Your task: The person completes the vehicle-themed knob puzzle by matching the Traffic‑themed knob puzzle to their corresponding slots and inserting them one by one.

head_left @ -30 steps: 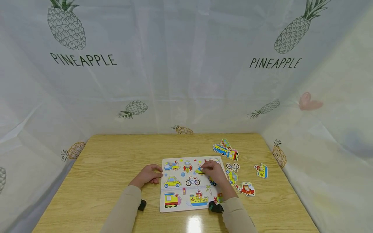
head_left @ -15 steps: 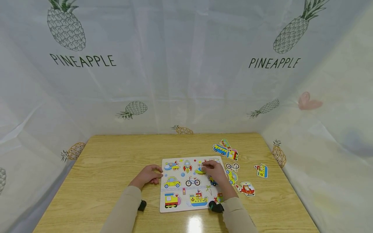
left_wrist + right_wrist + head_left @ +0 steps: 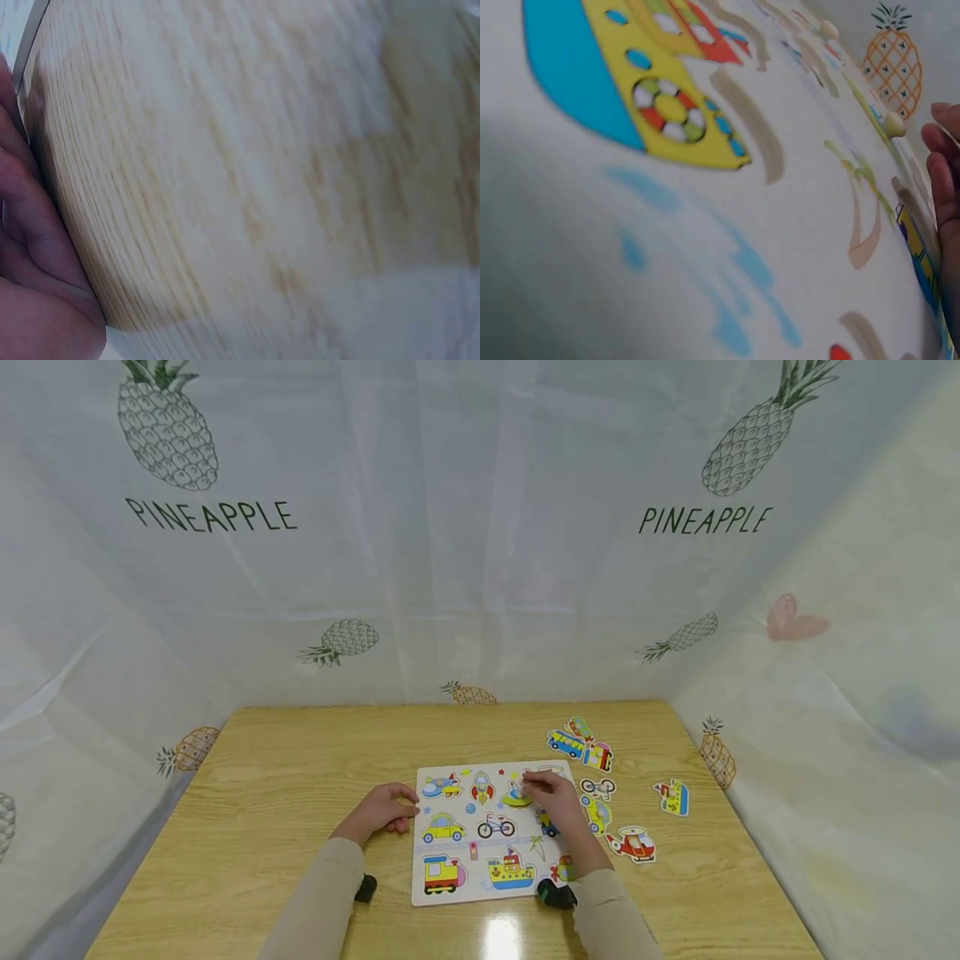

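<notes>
A white puzzle board [image 3: 476, 892] with printed vehicle pictures lies on the wooden table. My left hand [image 3: 381, 812] holds its left edge, thumb and index finger at the rim and the other fingers curled. My right hand [image 3: 555, 797] hovers over the upper right of the board, fingers slightly bent, nothing between them. Just left of its fingertips sits a yellow-green flying saucer piece [image 3: 512, 801]. In the right wrist view a round wooden knob [image 3: 895, 124] stands apart from the fingers [image 3: 939, 176]. A plane piece [image 3: 442, 787] and a rocket piece [image 3: 482, 788] are in the same row.
Right of the board lie loose pieces: a bicycle [image 3: 597, 789], a yellow car [image 3: 597, 815], a red helicopter [image 3: 633, 844] and a ship [image 3: 673, 797]. A bus [image 3: 566, 743] and a train [image 3: 598, 757] lie near the back. Pineapple-print curtain [image 3: 480, 568] surrounds the table.
My right hand's fingers have come off the flying saucer piece and shifted slightly to the right. The left hand stays at the board's edge.
</notes>
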Tool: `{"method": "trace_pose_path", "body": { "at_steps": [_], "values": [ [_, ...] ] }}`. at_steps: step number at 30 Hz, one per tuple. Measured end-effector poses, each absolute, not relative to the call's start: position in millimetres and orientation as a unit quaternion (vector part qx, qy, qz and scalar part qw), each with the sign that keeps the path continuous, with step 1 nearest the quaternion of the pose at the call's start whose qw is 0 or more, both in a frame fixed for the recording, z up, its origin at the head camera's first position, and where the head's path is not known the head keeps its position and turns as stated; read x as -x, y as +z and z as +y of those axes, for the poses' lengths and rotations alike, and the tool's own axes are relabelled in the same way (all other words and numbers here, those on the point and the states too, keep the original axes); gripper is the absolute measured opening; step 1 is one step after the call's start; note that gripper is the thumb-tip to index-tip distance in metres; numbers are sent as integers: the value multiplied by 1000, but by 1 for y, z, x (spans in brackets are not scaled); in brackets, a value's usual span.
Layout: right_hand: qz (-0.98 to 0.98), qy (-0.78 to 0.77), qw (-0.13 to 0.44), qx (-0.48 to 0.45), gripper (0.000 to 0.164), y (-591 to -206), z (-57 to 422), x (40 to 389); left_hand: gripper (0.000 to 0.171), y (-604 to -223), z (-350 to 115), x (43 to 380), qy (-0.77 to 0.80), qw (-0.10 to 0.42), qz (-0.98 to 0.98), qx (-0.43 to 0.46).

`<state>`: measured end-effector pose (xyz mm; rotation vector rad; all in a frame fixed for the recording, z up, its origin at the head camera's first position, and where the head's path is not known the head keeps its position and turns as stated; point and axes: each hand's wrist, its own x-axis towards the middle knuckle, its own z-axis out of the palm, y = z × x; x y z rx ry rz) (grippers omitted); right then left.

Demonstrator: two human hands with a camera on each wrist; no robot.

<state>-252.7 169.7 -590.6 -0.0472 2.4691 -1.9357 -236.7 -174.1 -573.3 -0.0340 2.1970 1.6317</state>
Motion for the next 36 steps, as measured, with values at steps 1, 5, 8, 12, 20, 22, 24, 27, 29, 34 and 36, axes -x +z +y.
{"method": "trace_pose_path", "body": {
  "at_steps": [1, 5, 8, 12, 20, 22, 24, 27, 29, 34, 36],
  "values": [
    [782, -623, 2, 14, 23, -590, 170, 252, 22, -574, -174, 237, 583, 202, 787, 12],
    [772, -636, 3, 10, 23, -591, 171, 251, 21, -576, -175, 238, 583, 205, 786, 12],
    [760, -650, 8, -3, 24, -588, 171, 254, 21, -579, -176, 240, 581, 204, 788, 12],
    [741, -671, 8, -45, 30, -574, 171, 256, 20, -580, -177, 240, 577, 200, 791, 14],
    [748, -657, -7, -92, 31, -559, 192, 239, 20, -576, -175, 239, 581, 205, 788, 18],
    [754, -650, -8, -97, 31, -560, 199, 233, 20, -575, -174, 238, 579, 204, 789, 19],
    [755, -646, -4, -111, 31, -560, 205, 227, 20, -575, -174, 238, 578, 204, 790, 21],
    [751, -646, 0, -135, 33, -560, 215, 217, 20, -574, -173, 237, 573, 203, 793, 23],
    [754, -641, -1, -146, 35, -559, 221, 208, 21, -574, -173, 236, 574, 204, 793, 22],
    [760, -630, -22, -161, 37, -558, 233, 190, 22, -571, -174, 236, 580, 202, 789, 16],
    [757, -631, -31, -167, 36, -558, 238, 184, 23, -570, -174, 235, 580, 203, 788, 16]
  ]
}}
